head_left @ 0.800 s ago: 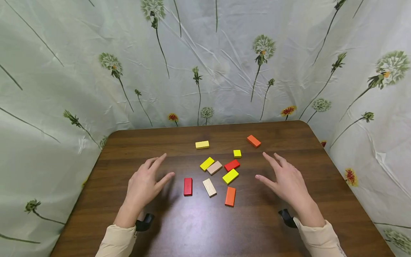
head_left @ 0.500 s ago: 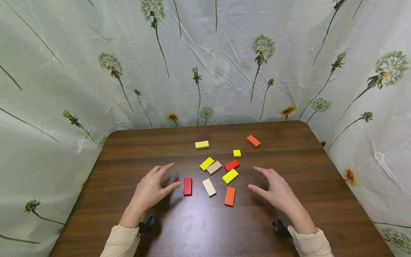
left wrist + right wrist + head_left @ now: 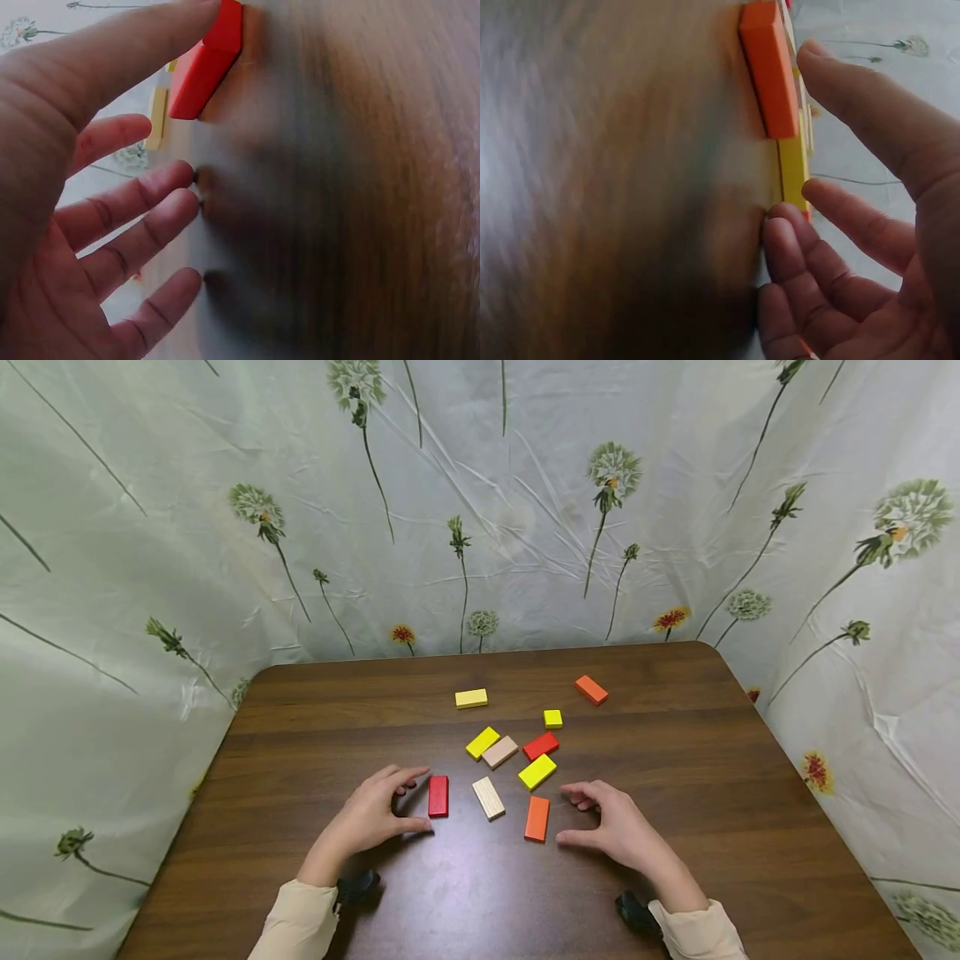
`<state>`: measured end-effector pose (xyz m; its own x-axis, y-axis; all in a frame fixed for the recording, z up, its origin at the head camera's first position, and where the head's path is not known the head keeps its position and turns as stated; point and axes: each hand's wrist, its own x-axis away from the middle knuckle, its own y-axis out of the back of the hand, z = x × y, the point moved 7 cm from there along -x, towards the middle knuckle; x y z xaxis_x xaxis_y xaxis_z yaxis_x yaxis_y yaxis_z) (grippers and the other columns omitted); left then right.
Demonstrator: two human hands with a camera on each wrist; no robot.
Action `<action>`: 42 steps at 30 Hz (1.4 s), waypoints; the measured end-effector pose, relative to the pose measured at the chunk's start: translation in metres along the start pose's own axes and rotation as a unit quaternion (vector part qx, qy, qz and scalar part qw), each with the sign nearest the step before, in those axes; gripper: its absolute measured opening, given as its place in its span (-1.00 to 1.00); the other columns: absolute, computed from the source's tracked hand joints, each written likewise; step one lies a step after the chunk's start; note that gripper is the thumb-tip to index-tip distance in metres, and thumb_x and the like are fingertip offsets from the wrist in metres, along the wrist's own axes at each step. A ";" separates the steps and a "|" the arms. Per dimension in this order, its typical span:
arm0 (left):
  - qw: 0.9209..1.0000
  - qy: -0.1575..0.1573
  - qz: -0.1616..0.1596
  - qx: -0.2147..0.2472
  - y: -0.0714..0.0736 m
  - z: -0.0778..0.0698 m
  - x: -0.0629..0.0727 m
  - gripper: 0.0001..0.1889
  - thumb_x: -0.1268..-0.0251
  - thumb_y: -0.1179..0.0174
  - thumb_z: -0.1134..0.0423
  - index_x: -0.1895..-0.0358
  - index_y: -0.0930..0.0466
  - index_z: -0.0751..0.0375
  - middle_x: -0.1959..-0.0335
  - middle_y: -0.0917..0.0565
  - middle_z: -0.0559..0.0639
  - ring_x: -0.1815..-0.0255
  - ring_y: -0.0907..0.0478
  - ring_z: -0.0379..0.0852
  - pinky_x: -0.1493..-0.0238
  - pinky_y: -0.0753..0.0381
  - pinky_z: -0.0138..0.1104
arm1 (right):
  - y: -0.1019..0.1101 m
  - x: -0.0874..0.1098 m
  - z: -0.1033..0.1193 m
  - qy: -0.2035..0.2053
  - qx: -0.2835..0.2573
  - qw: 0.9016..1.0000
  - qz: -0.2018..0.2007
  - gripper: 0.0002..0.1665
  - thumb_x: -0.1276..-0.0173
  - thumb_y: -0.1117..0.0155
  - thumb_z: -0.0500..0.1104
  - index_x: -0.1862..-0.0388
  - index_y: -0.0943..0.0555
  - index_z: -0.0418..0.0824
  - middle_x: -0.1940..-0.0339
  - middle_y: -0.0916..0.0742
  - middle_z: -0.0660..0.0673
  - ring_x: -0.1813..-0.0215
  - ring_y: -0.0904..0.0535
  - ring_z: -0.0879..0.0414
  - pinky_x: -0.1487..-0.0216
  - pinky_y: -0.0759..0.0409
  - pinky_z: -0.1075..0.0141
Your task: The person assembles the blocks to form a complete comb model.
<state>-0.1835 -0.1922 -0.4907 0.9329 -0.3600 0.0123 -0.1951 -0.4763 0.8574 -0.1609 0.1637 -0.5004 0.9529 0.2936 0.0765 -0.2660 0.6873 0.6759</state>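
Left hand [image 3: 369, 817] beside red block [image 3: 438, 797], right hand [image 3: 622, 828] beside orange block [image 3: 537, 819]

On the dark wood-grain counter [image 3: 465, 902], the left hand is open, thumb and index finger well spread, holding nothing. Its index tip is near the far left corner of the red block and its thumb tip near the closest end; whether either touches is hard to tell.

The right hand is also empty, thumb and index finger parted, the other fingers bent. It sits just right of the orange block, apart from it in the head view.

Between these two blocks lies a cream block [image 3: 489, 798]. Beyond the orange block are a bright yellow block [image 3: 537, 772] and, close against it, a second red block [image 3: 541, 746]. A tan block [image 3: 500, 752] lies right up beside another yellow block [image 3: 482, 743]. Farther back are a small yellow block [image 3: 552, 719], a pale yellow block [image 3: 471, 698] and a second orange block [image 3: 592, 689]. Dandelion-printed cloth [image 3: 525, 552] hangs behind.
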 end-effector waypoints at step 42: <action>0.998 -0.025 -0.046 0.037 0.021 0.026 -0.040 -0.37 -0.01 -0.73 0.09 -0.20 -0.74 0.11 0.18 -0.66 -0.06 0.15 -0.56 -0.16 0.12 -0.61 -0.27 | -0.018 -0.007 0.005 0.022 0.018 1.000 -0.001 -0.35 -0.13 -0.77 0.05 -0.17 -0.76 -0.10 0.10 -0.70 0.10 0.06 -0.58 0.21 -0.01 -0.65 0.35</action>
<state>-0.2331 -0.2089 -0.4865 0.9319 -0.3505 -0.0928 -0.1319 -0.5661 0.8137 -0.1616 0.1459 -0.5092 0.9457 0.3222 0.0431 -0.2580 0.6634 0.7023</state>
